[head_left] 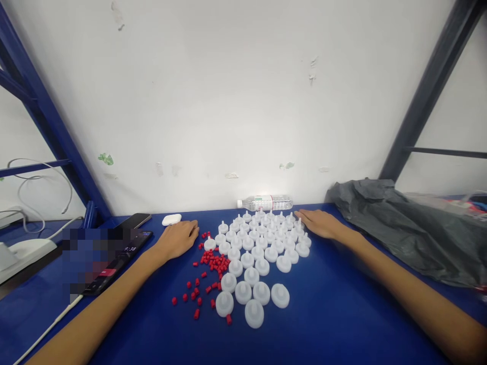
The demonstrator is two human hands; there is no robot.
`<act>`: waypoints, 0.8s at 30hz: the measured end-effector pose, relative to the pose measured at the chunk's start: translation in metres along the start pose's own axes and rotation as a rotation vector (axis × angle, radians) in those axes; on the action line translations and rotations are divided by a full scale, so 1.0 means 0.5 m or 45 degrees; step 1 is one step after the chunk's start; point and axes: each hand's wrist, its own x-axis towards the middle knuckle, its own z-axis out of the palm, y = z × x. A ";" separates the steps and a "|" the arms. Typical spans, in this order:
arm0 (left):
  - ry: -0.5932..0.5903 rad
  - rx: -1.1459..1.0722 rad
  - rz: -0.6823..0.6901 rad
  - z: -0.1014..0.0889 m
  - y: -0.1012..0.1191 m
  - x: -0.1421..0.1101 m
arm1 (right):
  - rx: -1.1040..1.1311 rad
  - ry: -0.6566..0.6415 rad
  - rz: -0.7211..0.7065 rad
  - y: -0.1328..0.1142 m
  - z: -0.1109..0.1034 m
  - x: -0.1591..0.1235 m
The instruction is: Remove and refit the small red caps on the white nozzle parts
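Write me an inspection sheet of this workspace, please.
Surface: blue tabletop, no spills seen.
Main pieces: white nozzled discs grouped centrally; small red pieces scattered to their left.
Clutter: bottle on its side by wall, white case, two phones, grey plastic sheet.
Hands: left hand rests near red pieces, grip unclear; right hand beside discs, open.
Cables: white cable at nearer phone; looped cable, left.
Surroundings: marked wall; blue frame left, dark frame right.

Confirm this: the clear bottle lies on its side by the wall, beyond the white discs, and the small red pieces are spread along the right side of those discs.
The side is wrong: the head view shows the small red pieces along the left side of the white discs. The clear bottle does lie on its side by the wall, beyond the discs.
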 end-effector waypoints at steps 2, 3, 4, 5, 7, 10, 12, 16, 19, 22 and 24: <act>0.003 0.002 -0.002 -0.001 0.000 0.000 | 0.000 0.001 0.001 0.000 0.000 0.000; 0.003 0.002 -0.002 -0.001 0.000 -0.001 | 0.000 0.002 0.000 0.000 0.000 0.000; 0.003 0.001 -0.001 -0.002 0.001 -0.001 | 0.000 0.002 -0.001 0.000 0.000 -0.001; 0.004 0.000 0.001 -0.002 0.001 -0.001 | 0.000 0.003 -0.003 0.000 -0.001 -0.001; 0.005 -0.005 0.005 -0.003 0.001 -0.001 | -0.002 0.005 -0.004 -0.001 -0.001 -0.001; 0.004 -0.008 0.003 -0.005 0.002 -0.002 | -0.006 0.007 -0.005 -0.002 -0.002 -0.002; 0.002 -0.007 0.002 -0.005 0.003 -0.002 | -0.009 0.005 -0.005 -0.003 -0.003 -0.002; -0.001 -0.007 0.002 -0.005 0.004 -0.002 | -0.015 -0.004 -0.002 -0.005 -0.005 -0.004; -0.006 -0.011 0.003 -0.005 0.003 -0.003 | -0.018 -0.006 0.000 -0.006 -0.006 -0.005; -0.011 -0.024 0.006 -0.006 0.002 -0.003 | -0.021 -0.009 0.002 -0.007 -0.007 -0.005; -0.016 -0.038 0.008 -0.009 0.001 -0.004 | -0.023 -0.013 0.000 -0.007 -0.007 -0.005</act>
